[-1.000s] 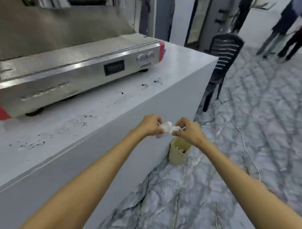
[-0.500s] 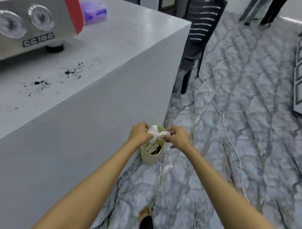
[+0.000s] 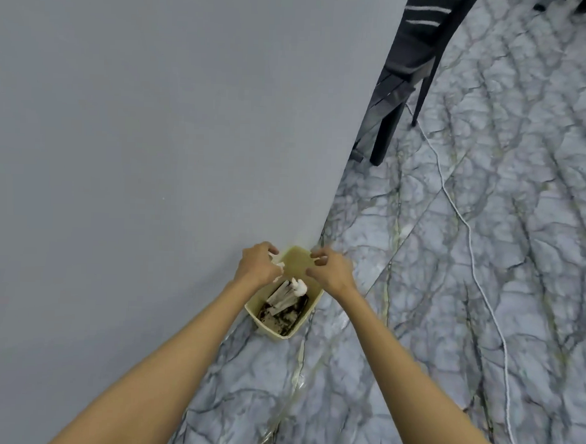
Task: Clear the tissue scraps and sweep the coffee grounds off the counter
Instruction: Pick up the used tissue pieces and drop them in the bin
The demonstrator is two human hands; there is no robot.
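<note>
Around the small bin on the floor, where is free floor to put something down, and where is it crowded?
Free: the marble floor between the bin and the white cable. Crowded: the bin stands against the counter wall, both hands, left hand and right hand, hover over it, and the black chair blocks the far corner.

A plain grey panel (image 3: pixel 155 134) fills the left. Grey marble floor (image 3: pixel 483 261) with dark veins spreads right, a white cable (image 3: pixel 467 228) trailing past a black chair (image 3: pixel 407 59).
</note>
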